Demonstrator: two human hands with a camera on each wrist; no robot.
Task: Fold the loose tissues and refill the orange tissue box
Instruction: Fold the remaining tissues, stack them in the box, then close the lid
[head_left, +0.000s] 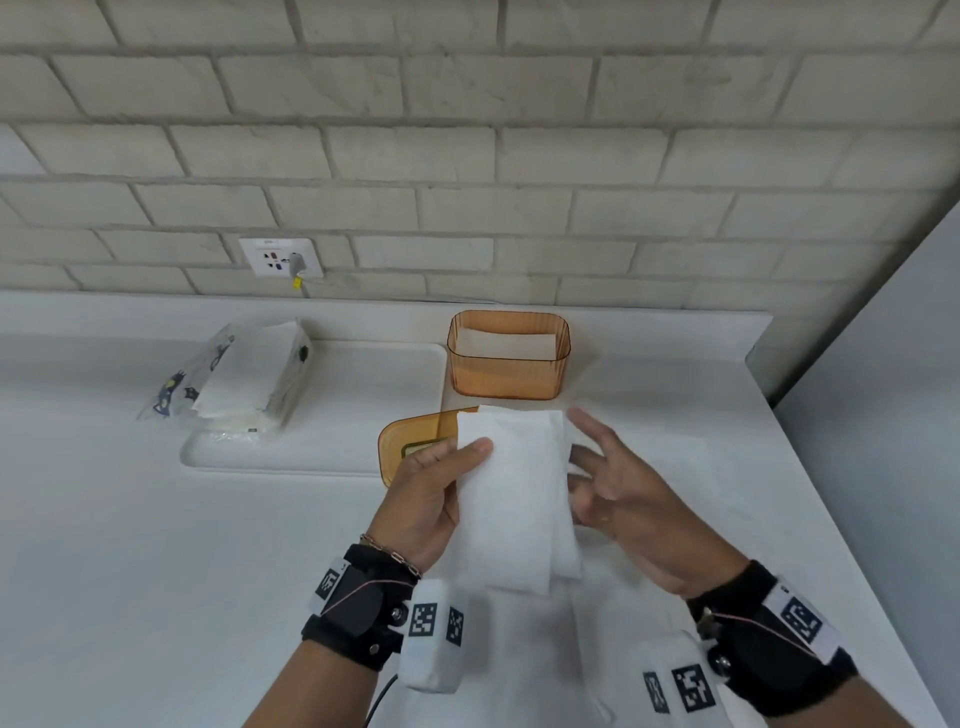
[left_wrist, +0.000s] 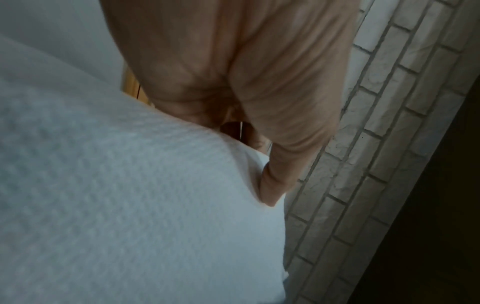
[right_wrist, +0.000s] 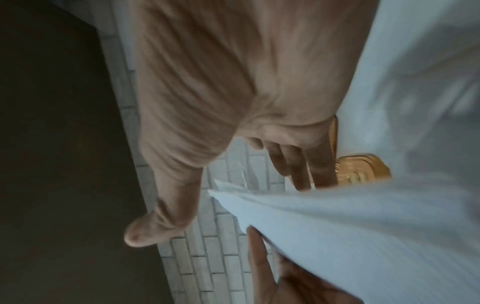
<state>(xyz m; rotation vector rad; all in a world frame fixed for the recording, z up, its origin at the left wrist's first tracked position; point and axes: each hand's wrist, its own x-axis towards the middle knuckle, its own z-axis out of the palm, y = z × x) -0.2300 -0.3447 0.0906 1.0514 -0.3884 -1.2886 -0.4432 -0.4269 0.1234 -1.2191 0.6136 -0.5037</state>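
I hold a folded white tissue (head_left: 511, 493) upright over the counter. My left hand (head_left: 457, 467) pinches its left edge, thumb on the front and fingers behind. The left wrist view shows that thumb (left_wrist: 272, 185) pressed on the tissue (left_wrist: 130, 205). My right hand (head_left: 597, 467) is open beside the tissue's right edge, fingers spread and straight, thumb clear of the tissue (right_wrist: 363, 236). The orange tissue box (head_left: 509, 358) stands open behind my hands with a white tissue lying in it. Its orange lid (head_left: 415, 441) lies flat on the counter, partly hidden by the tissue.
A tissue pack (head_left: 244, 374) in cat-print wrap lies at the left in a shallow recess (head_left: 358, 405) of the white counter. A wall socket (head_left: 280, 257) with a plug sits on the brick wall. The counter's edge (head_left: 831, 493) runs along the right.
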